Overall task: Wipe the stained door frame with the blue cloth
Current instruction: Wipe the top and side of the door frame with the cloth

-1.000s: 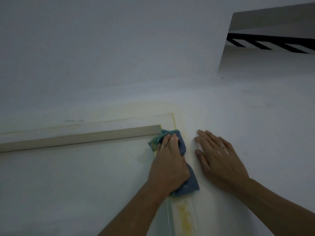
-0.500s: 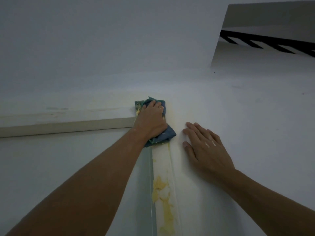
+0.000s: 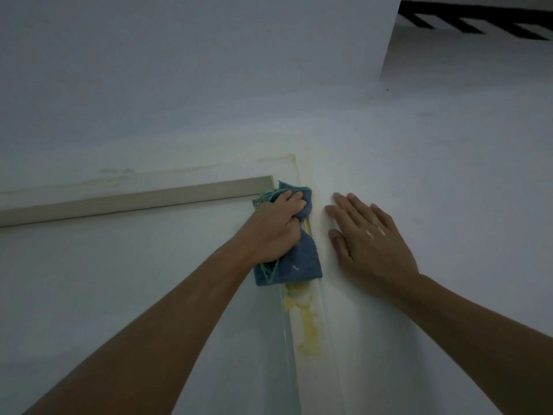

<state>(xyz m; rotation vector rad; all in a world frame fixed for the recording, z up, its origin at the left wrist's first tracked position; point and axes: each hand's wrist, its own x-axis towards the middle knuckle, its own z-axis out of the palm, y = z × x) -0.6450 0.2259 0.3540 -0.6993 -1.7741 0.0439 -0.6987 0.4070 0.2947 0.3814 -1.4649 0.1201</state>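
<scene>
Head view, progress: wiping under way, not finished; upper corner of the door frame pale, with only a faint yellowish tint along its edges.
Head view, remaining: thick yellow stain on the vertical jamb, just below the cloth's lower edge, running down toward the bottom of the picture; judged to be the main work left.
Head view, top rail: beige strip along the head of the frame, ending at the corner just left of the cloth; faint smudges on the wall above it.
Head view, blue cloth: bunched, pressed against the jamb just under the top corner, lower half hanging flat over the jamb, green edging visible at its left side.
Head view, left hand: fingers curled and closed around the upper part of the cloth, knuckles outward, pushing it onto the frame.
Head view, right hand: flat, fingers extended and slightly spread, palm resting on the wall just right of the jamb; holding nothing, apparently bracing; small white specks on its back.
</scene>
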